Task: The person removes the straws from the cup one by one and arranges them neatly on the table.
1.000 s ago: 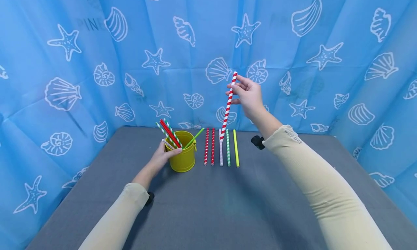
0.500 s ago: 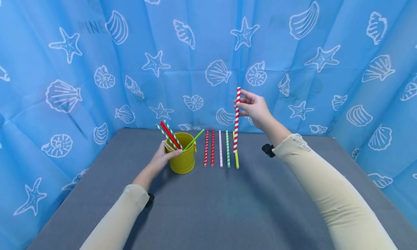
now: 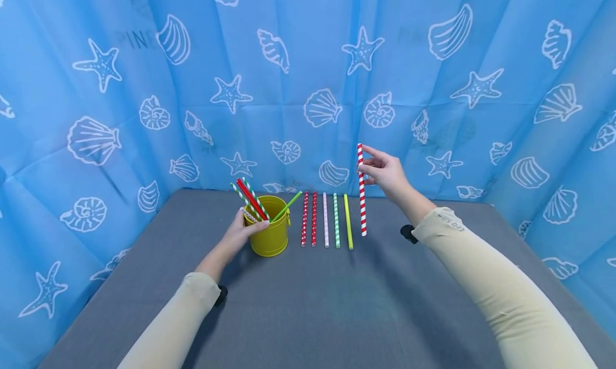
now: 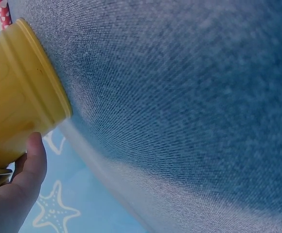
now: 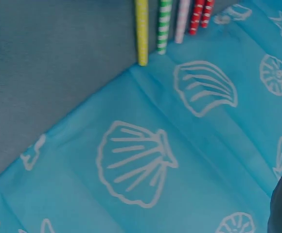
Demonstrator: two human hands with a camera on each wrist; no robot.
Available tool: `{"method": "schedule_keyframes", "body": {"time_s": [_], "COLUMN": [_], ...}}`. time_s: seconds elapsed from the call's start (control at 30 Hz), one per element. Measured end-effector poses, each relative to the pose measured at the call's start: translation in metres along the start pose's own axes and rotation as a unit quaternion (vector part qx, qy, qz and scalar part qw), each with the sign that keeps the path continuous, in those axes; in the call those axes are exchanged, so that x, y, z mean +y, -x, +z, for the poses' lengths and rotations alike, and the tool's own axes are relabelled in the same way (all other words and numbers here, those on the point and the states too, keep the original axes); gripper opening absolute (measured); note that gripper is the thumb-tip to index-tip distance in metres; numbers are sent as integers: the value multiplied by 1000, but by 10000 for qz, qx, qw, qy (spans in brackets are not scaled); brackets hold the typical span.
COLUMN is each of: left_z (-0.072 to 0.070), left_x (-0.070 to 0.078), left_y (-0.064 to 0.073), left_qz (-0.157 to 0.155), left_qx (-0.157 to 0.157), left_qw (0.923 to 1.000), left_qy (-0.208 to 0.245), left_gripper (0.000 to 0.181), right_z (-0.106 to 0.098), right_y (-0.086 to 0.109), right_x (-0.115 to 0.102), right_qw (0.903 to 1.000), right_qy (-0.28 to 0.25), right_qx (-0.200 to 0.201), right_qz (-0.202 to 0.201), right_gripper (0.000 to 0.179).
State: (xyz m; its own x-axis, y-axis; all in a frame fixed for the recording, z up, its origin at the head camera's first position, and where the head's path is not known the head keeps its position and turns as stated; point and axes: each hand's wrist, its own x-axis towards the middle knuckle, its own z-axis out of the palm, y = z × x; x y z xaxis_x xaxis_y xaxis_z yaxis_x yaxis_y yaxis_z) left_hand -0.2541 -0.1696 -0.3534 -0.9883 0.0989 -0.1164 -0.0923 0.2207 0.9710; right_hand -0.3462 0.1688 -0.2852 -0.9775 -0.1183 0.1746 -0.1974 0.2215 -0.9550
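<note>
Evidently to steady it, the left hand [image 3: 237, 232] grips the yellow bucket [image 3: 269, 241], whose loose straws [image 3: 251, 199] lean on its rim. The right hand [image 3: 389, 174] pinches a red-and-white straw [image 3: 363, 208] near its top, likely leaving its length free, beside five spaced straws [image 3: 326, 220] on the surface [image 3: 308, 310].

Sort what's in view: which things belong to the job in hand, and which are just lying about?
Likely part of the job:
red-and-white striped straw, in the right hand
yellow bucket, held by the left hand
straws in the bucket
five straws in a row

Likely just there:
blue curtain
gray table
</note>
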Motion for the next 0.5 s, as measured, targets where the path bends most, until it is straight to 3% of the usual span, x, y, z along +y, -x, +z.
{"method": "schedule_keyframes", "body": {"time_s": [0.5], "left_z": [-2], "left_x": [-4], "left_y": [-3], "left_qz": [43], "left_qx": [-26], "left_qw": [10000], "left_qy": [50], "left_gripper": [68], "right_z": [-9], "right_y": [2], "right_x": [36], "right_qw": [9989], "right_qy": [306], "right_qx": [8], "right_qz": [353], "right_gripper": [50]}}
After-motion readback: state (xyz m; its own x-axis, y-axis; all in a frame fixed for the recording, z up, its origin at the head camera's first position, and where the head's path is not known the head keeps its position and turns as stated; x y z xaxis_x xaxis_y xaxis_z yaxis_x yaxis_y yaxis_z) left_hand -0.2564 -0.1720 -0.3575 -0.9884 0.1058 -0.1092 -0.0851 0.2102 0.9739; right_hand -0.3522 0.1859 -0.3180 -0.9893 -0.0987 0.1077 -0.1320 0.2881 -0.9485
